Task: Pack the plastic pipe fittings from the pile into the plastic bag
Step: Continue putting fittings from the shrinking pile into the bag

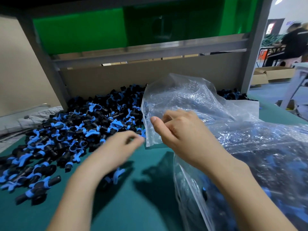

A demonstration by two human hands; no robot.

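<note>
Item 1. Pile of fittings (66,130): black pipe pieces with blue collars and blue winged clips, heaped loose on the left half of the bench (133,205) and running back to the cardboard back wall (150,75). A few strays lay apart at the near left edge.

Item 2. Plastic bag (183,100): clear, crinkled film, standing raised above the bench at centre right, its left edge hanging just beside the pile. Contents could not be made out through the glare.

Item 3. Right hand (185,135): thumb and curled fingers pinched the film at the bag's left edge and held it up.

Item 4. Left hand (120,147): blurred, over the near edge of the pile, fingers loosely curled with the tips close to the bag's lower corner. Whether it held a fitting or touched the film could not be told.

Item 5. Bulging clear film (266,164): lay on the bench at right, below the right forearm, with black and blue fittings showing through it. Whether it belonged to the raised bag or was a separate one could not be told.

Item 6. Surroundings: grey metal frame (150,50) above the back wall, green panel (80,30) behind it; open cardboard boxes (273,72) on the floor at far right; a blurred person (293,42) in dark clothing beyond them.
</note>
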